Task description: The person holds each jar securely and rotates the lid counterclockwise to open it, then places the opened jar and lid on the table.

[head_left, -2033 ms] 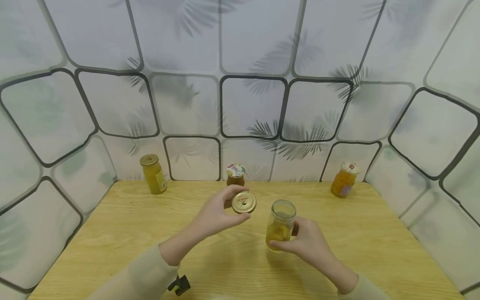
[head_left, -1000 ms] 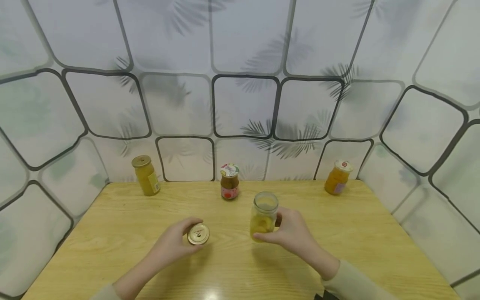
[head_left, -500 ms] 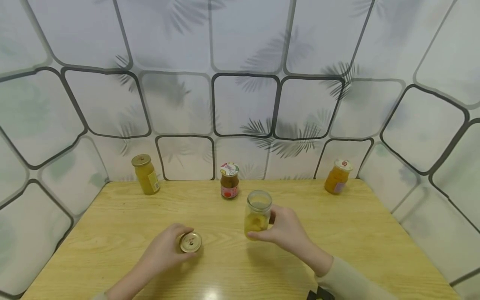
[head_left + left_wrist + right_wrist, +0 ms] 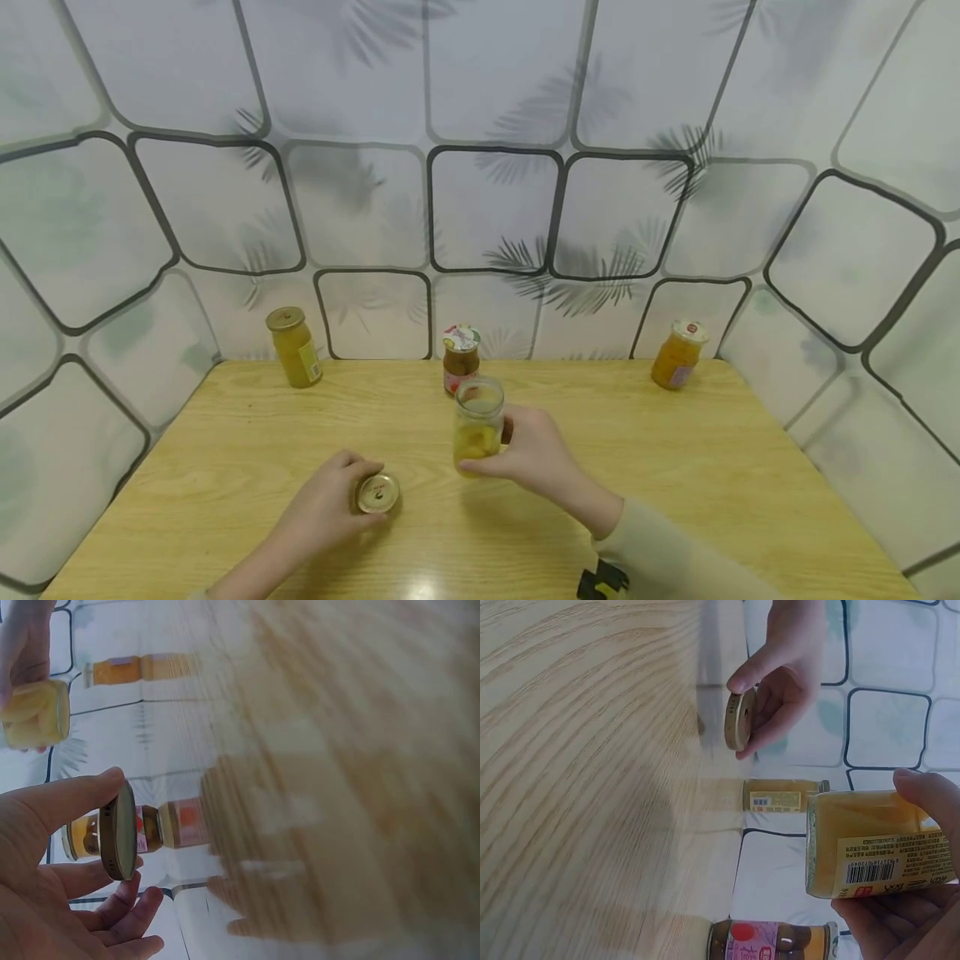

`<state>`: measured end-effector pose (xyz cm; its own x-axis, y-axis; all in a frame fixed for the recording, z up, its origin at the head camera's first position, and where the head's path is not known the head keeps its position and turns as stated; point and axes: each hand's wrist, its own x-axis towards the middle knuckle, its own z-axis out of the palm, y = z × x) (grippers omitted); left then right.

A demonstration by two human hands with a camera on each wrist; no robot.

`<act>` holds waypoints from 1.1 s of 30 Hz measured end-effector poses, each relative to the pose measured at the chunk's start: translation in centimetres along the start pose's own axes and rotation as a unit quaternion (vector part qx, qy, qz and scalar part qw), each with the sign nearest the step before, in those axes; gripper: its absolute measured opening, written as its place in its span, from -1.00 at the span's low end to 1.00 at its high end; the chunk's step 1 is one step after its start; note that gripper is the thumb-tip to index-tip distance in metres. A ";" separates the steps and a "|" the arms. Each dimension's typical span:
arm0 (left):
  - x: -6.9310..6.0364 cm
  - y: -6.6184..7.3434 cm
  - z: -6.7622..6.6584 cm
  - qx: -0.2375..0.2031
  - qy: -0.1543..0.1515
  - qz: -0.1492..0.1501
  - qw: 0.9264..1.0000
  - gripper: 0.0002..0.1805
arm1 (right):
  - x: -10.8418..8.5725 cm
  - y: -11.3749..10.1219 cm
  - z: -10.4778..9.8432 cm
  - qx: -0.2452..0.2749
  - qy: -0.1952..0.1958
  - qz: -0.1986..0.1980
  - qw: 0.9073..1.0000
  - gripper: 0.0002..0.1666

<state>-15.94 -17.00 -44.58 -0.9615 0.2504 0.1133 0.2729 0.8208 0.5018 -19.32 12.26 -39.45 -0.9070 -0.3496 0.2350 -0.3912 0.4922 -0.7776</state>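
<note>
Below lies the yellow surface (image 4: 675, 483); the left hand (image 4: 322, 504) pinches the gold lid (image 4: 378, 493); the right hand (image 4: 536, 447) grips the open jar (image 4: 474, 443) in the air, which has moved left since half a second ago, and now hides part of the small jar (image 4: 459, 362).

The left hand (image 4: 324, 506) pinches 1 round gold metal lid (image 4: 378, 493), top up; the right hand (image 4: 536, 450) grips 1 uncapped clear glass jar of yellow chunks (image 4: 477, 427), upright.
</note>
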 end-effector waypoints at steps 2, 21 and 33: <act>0.0 -0.1 0.1 0.010 -0.007 0.002 1.000 -0.25 | 0.3 -0.2 0.5 0.000 0.000 0.003 1.000 -0.54; -0.4 0.0 0.4 0.065 -0.042 -0.015 0.997 -0.28 | 2.5 -1.9 3.8 0.019 -0.017 0.017 1.000 -0.54; -0.4 0.1 0.2 0.074 -0.060 -0.013 0.995 -0.27 | 3.6 -1.9 6.5 0.011 -0.039 0.034 0.999 -0.53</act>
<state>-15.54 -16.86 -44.76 -0.9600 0.2801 -0.0063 0.2578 0.8922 0.3709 -20.87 4.90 -40.88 -0.9162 -0.3768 0.1363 -0.3251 0.5000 -0.8027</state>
